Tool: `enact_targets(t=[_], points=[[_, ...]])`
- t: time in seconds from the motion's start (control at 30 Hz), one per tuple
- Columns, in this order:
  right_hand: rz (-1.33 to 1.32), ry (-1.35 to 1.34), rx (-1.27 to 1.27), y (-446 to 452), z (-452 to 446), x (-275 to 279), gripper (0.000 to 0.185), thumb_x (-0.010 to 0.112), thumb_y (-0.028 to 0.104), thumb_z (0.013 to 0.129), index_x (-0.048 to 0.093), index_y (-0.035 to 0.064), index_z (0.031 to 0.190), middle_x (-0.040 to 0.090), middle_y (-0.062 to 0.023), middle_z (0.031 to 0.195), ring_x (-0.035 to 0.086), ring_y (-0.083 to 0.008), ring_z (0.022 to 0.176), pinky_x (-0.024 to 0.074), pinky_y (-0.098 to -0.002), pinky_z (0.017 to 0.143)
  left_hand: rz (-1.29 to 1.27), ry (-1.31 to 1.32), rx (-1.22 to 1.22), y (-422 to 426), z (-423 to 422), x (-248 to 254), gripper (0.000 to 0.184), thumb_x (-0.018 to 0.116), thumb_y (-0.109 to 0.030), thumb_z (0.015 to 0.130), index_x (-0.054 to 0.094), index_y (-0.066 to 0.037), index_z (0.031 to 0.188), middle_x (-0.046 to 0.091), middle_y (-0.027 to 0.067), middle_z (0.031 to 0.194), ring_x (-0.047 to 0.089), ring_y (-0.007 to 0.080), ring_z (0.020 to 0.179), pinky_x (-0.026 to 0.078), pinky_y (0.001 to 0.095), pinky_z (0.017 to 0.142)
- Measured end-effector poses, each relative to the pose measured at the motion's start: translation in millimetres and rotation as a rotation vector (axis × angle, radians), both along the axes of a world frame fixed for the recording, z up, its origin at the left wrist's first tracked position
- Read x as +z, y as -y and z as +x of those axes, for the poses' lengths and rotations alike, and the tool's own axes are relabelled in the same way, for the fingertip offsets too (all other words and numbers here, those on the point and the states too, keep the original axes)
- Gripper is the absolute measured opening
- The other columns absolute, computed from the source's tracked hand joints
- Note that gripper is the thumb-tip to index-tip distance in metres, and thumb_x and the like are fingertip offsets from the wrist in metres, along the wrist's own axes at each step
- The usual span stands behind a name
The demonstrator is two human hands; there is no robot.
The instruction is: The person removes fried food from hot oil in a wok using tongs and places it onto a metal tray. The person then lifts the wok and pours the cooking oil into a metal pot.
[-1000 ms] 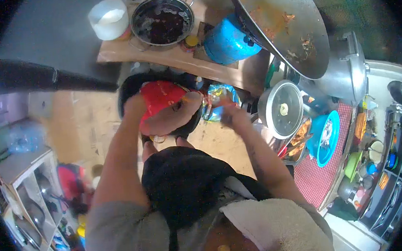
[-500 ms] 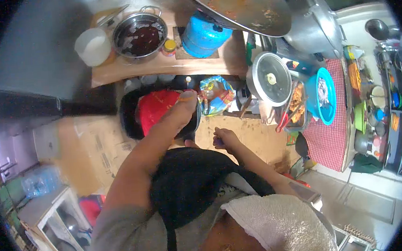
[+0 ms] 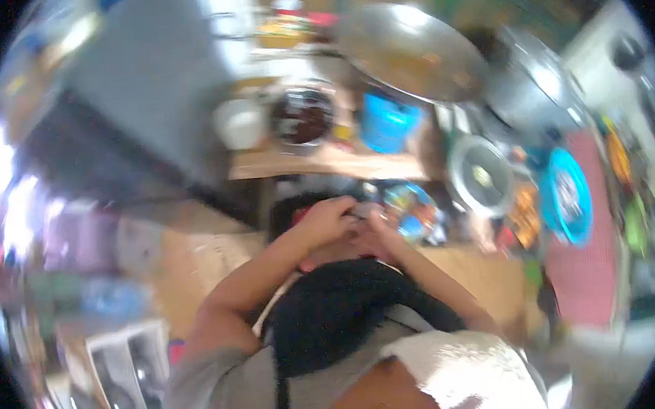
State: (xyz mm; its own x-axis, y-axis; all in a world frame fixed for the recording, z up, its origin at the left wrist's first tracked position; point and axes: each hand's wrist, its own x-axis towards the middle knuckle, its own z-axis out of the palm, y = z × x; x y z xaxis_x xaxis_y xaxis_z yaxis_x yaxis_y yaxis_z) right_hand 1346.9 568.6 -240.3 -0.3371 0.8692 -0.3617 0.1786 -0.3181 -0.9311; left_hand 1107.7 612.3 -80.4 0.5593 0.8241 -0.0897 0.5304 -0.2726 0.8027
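1. Through blur, left hand (image 3: 331, 219) and right hand (image 3: 376, 230) showed close together; I couldn't tell their grip.
2. The red packet (image 3: 299, 215), mostly hidden, probably lay in the black tub (image 3: 280, 211).

Left arm (image 3: 271, 265) is bent, right arm (image 3: 447, 287) angles in too, left hand (image 3: 332, 221) and right hand (image 3: 375, 235) close together out front, finger details kinda blurry from here.

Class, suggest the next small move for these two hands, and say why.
Probably ease the right hand slightly away from the left hand, keeping both near the black tub: the hands are close together, seemingly touching, and blur hides whether anything is held between them, so a small gap might show it.
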Motion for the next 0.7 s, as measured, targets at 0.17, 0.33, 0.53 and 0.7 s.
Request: enact_targets(t=[0.17,0.33,0.53,0.7], points=[[0.103,0.265,0.101,-1.5,-25.9,49.0,0.044,0.06,0.04,0.087,0.058,0.0056,0.115,0.062,-0.0175,0.104,0.06,-0.0327,0.092,0.0496,-0.0447,0.083,0.926,-0.138,0.474,-26.9,-103.1,163.3,0.024,0.058,-0.007,0.081,0.063,-0.009,0.104,0.065,0.0132,0.103,0.061,0.0341,0.097,0.05,0.0458,0.082],[0.025,0.588,0.452,40.9,20.4,-26.5,0.047,0.062,0.045,0.087,0.062,0.0056,0.112,0.066,-0.0204,0.094,0.063,-0.0367,0.083,0.0493,-0.0473,0.082,1.516,-0.525,1.224,-19.9,-209.0,332.4,0.018,0.065,-0.014,0.084,0.071,-0.011,0.101,0.069,0.009,0.098,0.065,0.0196,0.086,0.053,0.0317,0.074],[-0.099,0.669,0.27,123.1,48.7,-84.3,0.041,0.062,0.04,0.08,0.066,0.0093,0.108,0.068,-0.0191,0.099,0.065,-0.0354,0.09,0.049,-0.045,0.086,0.971,-0.971,0.983,-125.9,-402.2,348.8,0.031,0.057,-0.031,0.092,0.068,-0.009,0.111,0.068,0.0124,0.105,0.064,0.0283,0.096,0.049,0.0378,0.086],[-0.528,0.526,-0.286,147.5,86.3,-22.4,0.032,0.065,0.034,0.084,0.066,0.0092,0.105,0.066,-0.0111,0.092,0.065,-0.0254,0.076,0.0553,-0.0409,0.057,1.194,-0.987,1.019,-107.3,-406.0,349.1,0.035,0.055,-0.035,0.095,0.067,-0.009,0.116,0.066,0.0104,0.114,0.062,0.0248,0.103,0.046,0.0357,0.093]])
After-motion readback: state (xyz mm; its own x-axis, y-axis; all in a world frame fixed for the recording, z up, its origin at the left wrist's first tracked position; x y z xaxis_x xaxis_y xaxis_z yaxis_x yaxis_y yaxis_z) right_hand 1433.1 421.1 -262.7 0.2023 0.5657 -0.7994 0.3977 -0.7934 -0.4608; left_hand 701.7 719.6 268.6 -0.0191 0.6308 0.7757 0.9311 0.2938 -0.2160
